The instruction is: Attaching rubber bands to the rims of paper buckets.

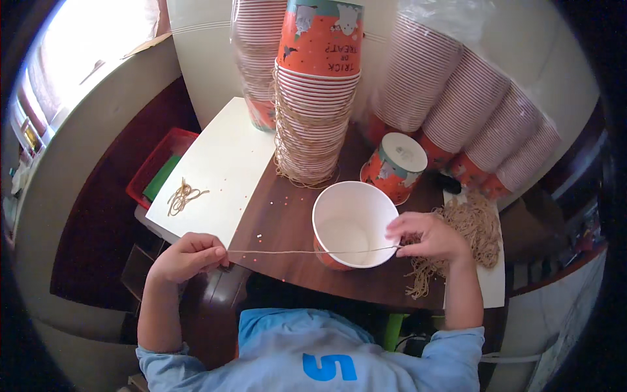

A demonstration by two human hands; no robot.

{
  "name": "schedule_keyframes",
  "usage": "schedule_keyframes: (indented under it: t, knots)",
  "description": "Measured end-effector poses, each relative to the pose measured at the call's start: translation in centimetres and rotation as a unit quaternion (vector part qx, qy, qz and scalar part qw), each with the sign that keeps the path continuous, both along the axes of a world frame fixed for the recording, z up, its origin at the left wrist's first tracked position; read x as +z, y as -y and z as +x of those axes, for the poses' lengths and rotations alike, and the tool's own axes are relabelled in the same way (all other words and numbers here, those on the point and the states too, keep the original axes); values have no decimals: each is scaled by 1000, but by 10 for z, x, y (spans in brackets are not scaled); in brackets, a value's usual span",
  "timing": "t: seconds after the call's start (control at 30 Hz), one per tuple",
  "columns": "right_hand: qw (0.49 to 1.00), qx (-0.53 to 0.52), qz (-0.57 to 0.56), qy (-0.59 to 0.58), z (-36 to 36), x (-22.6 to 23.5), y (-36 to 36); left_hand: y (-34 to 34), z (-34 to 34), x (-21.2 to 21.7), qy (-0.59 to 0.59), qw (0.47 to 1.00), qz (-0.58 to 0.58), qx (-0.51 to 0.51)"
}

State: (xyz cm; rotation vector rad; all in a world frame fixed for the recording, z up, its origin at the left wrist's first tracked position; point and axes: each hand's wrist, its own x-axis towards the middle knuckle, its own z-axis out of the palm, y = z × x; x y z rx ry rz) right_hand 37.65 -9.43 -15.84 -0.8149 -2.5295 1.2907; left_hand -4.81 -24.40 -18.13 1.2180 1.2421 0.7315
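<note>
A thin tan cord (281, 252) is stretched nearly level between my two hands. My left hand (189, 258), off the table's near left edge, pinches one end between thumb and fingers. The other end is pinched in my right hand (431, 238), beside the right rim of a paper bucket (353, 215). This bucket stands tilted toward me on the brown table, mouth up, white inside and orange outside. The cord crosses in front of its mouth. Just right of the bucket, partly behind my right hand, lies a heap of tan cords (480, 228).
Behind the bucket rises a tall stack of upside-down orange buckets (320, 42) draped with cords. An upside-down bucket (393, 171) stands beside it. Plastic-wrapped bucket stacks (418, 72) lean at the back right. Loose cords (186, 197) lie on a white board (222, 157), near a red crate (138, 176).
</note>
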Motion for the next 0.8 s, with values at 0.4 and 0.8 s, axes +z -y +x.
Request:
schedule_keyframes:
  t: [0.4,0.8]
  knots:
    - [978,-61,-114,-166,-121,22,30,-84,120,64,116,982,66,-130]
    - [972,-169,108,-126,-78,17,25,-82,102,2,220,963,-109,-109]
